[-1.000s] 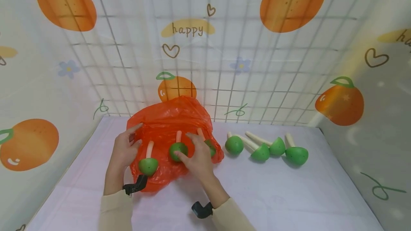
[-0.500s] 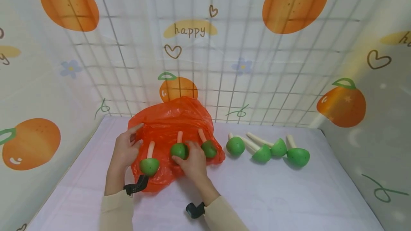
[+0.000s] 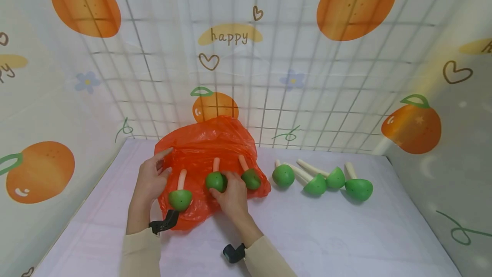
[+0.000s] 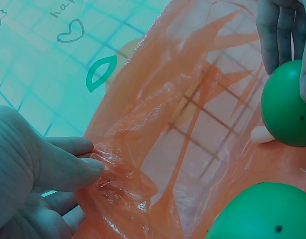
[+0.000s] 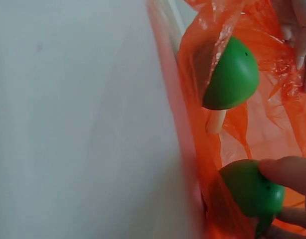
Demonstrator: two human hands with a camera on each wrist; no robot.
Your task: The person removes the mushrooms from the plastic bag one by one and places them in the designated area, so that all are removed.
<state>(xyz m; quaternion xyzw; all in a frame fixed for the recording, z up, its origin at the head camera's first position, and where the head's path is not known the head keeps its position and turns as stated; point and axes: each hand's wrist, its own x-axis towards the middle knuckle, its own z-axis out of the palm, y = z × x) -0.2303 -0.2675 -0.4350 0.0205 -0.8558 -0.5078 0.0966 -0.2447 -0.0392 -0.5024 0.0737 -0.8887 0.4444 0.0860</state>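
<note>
A red plastic bag [image 3: 205, 134] lies spread at the back left of the table, with three toy mushrooms in it, green-capped and pale-stemmed. My left hand [image 3: 151, 179] pinches the bag's left edge between thumb and fingers, seen closely in the left wrist view, where the bag film [image 4: 128, 164] bunches. My right hand [image 3: 232, 192] grips the middle mushroom [image 3: 213, 180] by its cap, thumb on the near side, stem pointing away. Beside my left wrist is the left mushroom [image 3: 180, 200]. Right of my right hand, the third mushroom [image 3: 252, 180] shows through the red film.
Several more green-capped mushrooms lie in a row right of the bag, including a round-capped one [image 3: 283, 176] and one at the far right end [image 3: 359, 189]. A wire grid [image 3: 300, 119] stands behind the table [image 3: 326, 234], covered by a fruit-printed sheet.
My right hand has moved slightly left and its fingers have closed round the middle mushroom's cap, uncovering the right-hand mushroom. My left hand stays at the bag's edge.
</note>
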